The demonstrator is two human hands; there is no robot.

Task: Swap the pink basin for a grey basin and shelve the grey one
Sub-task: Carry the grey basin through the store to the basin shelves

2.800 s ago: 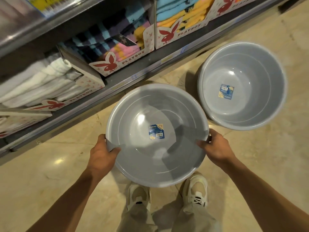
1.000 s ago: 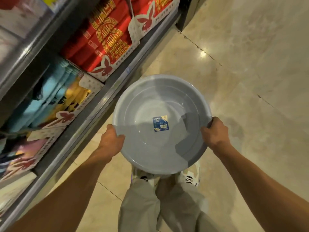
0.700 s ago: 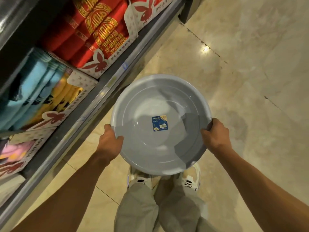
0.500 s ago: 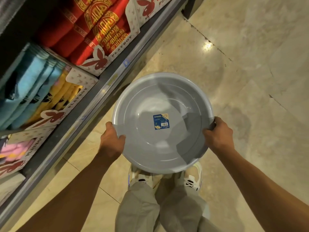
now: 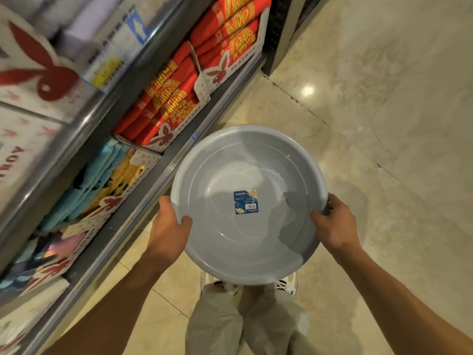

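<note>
Low grey shelf [image 5: 143, 198]: boxed red [image 5: 163, 111], blue, probably yellow towels; beige floor [image 5: 384, 124].

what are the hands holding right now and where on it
Both hold the grey basin by its rim: left hand on the near-left edge, right hand on the right edge.

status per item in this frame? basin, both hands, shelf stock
Round grey plastic basin: held level above the floor, open side up, empty, blue label inside.
Left hand: gripping the basin's left rim.
Right hand: gripping the basin's right rim.
Folded red towels: stacked in a display box on the shelf.
Folded blue and yellow towels: boxed on the shelf.
</note>
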